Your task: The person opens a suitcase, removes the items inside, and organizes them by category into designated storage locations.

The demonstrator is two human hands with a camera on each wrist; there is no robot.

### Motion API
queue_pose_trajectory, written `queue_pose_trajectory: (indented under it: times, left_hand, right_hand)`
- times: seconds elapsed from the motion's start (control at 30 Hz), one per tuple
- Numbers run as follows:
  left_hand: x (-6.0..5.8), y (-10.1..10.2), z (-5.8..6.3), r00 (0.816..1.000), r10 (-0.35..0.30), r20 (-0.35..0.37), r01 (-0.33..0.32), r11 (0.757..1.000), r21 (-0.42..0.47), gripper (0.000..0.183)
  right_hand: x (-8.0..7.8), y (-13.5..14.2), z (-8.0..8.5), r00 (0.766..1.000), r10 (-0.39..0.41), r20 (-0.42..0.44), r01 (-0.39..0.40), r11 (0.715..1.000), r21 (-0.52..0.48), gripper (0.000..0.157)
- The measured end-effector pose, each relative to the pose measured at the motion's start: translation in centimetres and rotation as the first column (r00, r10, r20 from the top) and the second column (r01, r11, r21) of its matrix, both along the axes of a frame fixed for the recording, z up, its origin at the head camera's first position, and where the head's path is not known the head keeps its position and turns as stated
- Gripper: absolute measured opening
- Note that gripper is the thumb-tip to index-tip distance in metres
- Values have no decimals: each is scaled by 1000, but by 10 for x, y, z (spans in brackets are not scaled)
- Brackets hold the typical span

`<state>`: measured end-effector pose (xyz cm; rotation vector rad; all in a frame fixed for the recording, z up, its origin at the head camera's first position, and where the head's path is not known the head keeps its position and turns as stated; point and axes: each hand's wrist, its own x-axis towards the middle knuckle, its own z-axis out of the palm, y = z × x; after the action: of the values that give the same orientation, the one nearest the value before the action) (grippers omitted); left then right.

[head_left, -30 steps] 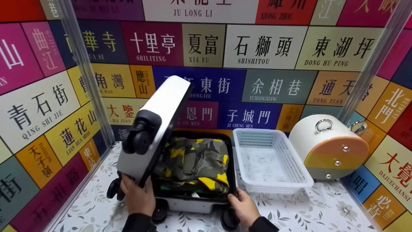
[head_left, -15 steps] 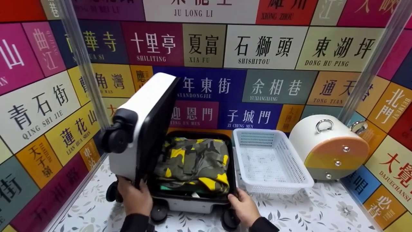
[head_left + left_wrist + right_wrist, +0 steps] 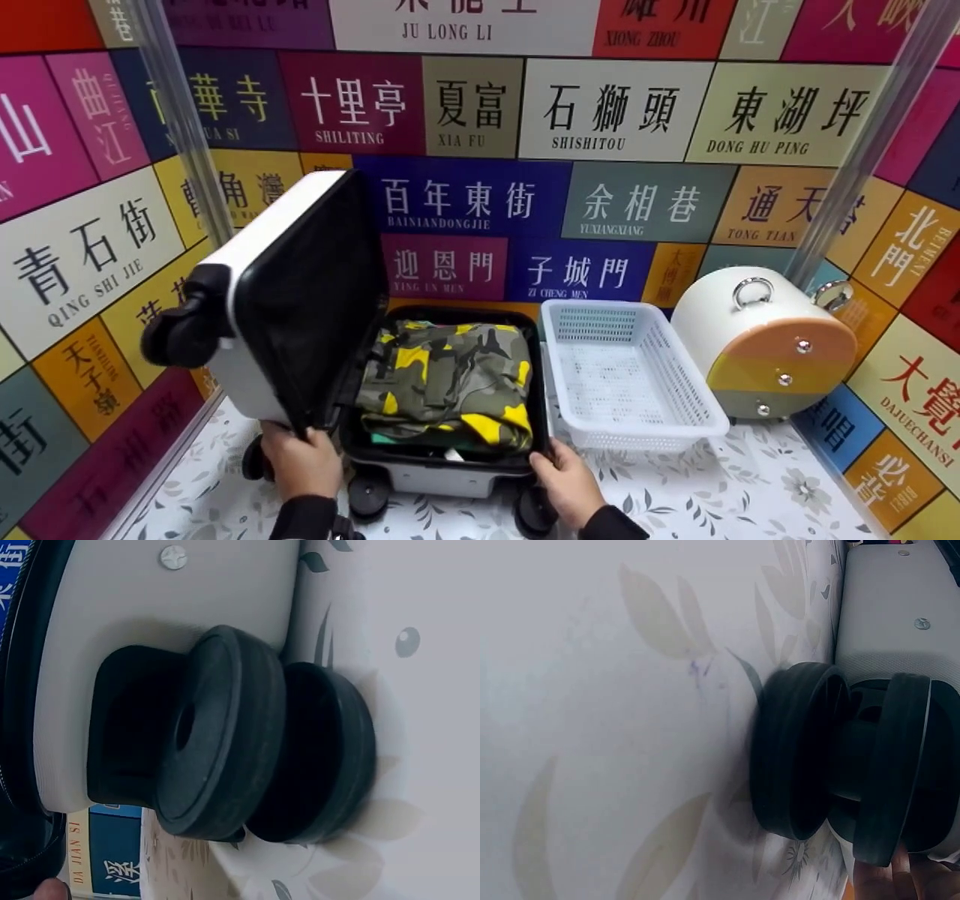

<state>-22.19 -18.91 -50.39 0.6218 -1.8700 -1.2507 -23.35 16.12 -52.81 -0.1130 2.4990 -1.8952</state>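
A small white suitcase [image 3: 442, 481] lies open on its back, its black-lined lid [image 3: 315, 292] tilted up toward the left. Folded camouflage clothing [image 3: 450, 382] in grey, green and yellow fills the base, with a bit of green cloth under it. My left hand [image 3: 304, 463] grips the lid's lower edge near a black wheel. At the base's front right corner, my right hand [image 3: 568, 481] holds the rim. The left wrist view is mostly taken up by a double wheel [image 3: 210, 735]. Fingers [image 3: 900, 881] show below another wheel [image 3: 795, 754] in the right wrist view.
Right of the suitcase stands a white plastic basket [image 3: 712, 420]. Beyond it is a rounded white box [image 3: 757, 341] with striped front and metal rings. The floral-patterned table surface [image 3: 757, 495] meets walls of colourful sign panels [image 3: 619, 112].
My left hand has swung the lid further open to the left, uncovering more of its black inside. The right hand has stayed at the base's corner.
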Motion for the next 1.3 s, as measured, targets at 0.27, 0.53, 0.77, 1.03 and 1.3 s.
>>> queue_pose_trajectory:
  times: [0.27,0.53,0.77,1.03,1.3]
  left_hand:
    - [-1,-7,0,999,2,52,-6,997,76,62]
    - [-2,-15,-2,983,-18,181,-5,992,124,53]
    - [-2,-19,-2,969,-61,238,19,984,179,51]
    - [-2,-24,-3,960,-91,266,35,978,208,58]
    - [1,-29,-2,941,-155,301,73,961,266,56]
  right_hand:
    - [1,0,2,1000,7,7,-7,1000,15,58]
    - [1,0,1,1000,17,2,-17,1000,-11,59]
    - [2,1,0,1000,20,-4,-20,999,-28,54]
    - [2,1,0,1000,9,-3,-10,1000,-30,56]
    - [3,1,1,1000,12,-2,-12,1000,-21,59]
